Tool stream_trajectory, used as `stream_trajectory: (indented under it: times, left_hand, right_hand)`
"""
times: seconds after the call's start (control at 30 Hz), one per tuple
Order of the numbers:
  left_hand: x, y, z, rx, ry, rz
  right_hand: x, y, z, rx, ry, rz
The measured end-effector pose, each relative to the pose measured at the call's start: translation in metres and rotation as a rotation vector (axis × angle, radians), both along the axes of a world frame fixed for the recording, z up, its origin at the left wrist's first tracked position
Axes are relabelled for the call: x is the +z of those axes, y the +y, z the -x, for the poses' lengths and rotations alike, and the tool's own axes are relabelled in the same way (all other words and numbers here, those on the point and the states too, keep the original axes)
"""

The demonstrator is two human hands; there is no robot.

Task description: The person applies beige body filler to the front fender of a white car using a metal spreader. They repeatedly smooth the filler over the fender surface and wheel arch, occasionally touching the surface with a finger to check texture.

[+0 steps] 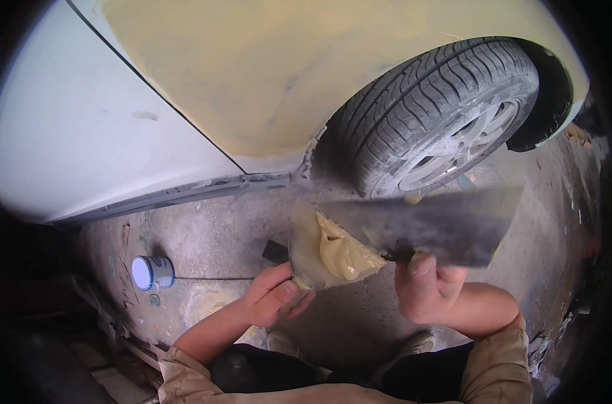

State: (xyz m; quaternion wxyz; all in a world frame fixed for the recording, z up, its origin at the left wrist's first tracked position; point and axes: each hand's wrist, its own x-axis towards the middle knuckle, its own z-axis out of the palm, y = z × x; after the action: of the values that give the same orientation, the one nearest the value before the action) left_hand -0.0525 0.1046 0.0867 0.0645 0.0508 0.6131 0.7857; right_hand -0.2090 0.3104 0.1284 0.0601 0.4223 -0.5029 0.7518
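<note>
My left hand (274, 298) grips a putty board (302, 240) by its lower edge. A thick mound of beige body filler (343, 255) lies on the board. In my right hand (429, 288) is a wide, dark, flat filler spreader (437, 227), slightly blurred, held at its lower edge. Its left end overlaps the putty board beside the filler. Beyond both tools stands a car fender (225, 81), largely coated in dull yellow filler, with the wheel's tyre (427, 106) to the right, turned outward in the arch.
A white car door (93, 116) adjoins the fender on the left, above a grey sill (184, 194). On the stained concrete floor (215, 247) stands a can (154, 272) with a blue rim. A small dark block (275, 251) lies behind my left hand. Dark clutter lines the lower left.
</note>
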Motion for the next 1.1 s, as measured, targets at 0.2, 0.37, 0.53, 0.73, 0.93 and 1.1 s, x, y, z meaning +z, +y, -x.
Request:
stream_trajectory:
  times: [0.2,0.37,0.53,0.73,0.93,1.1]
  left_hand:
    - [-0.001,-0.005,-0.005,0.079,0.007,0.060]
    - [-0.002,-0.012,-0.007,0.124,0.066,0.178]
    - [-0.007,-0.012,-0.009,0.181,0.084,0.102]
    - [-0.027,-0.004,0.004,0.353,0.435,0.675]
    - [-0.036,0.002,0.020,0.291,0.552,1.140]
    - [-0.031,0.000,0.016,0.317,0.619,1.254]
  right_hand:
    - [0.024,0.013,0.028,0.185,0.391,-0.374]
    - [0.032,0.023,0.034,0.219,0.512,-0.621]
    - [0.020,0.037,0.041,0.337,0.422,-1.037]
    - [-0.022,0.011,0.009,0.435,-0.849,-0.484]
    - [-0.020,0.010,-0.004,0.551,-1.023,-0.235]
    - [-0.013,0.022,0.007,0.564,-1.030,-0.319]
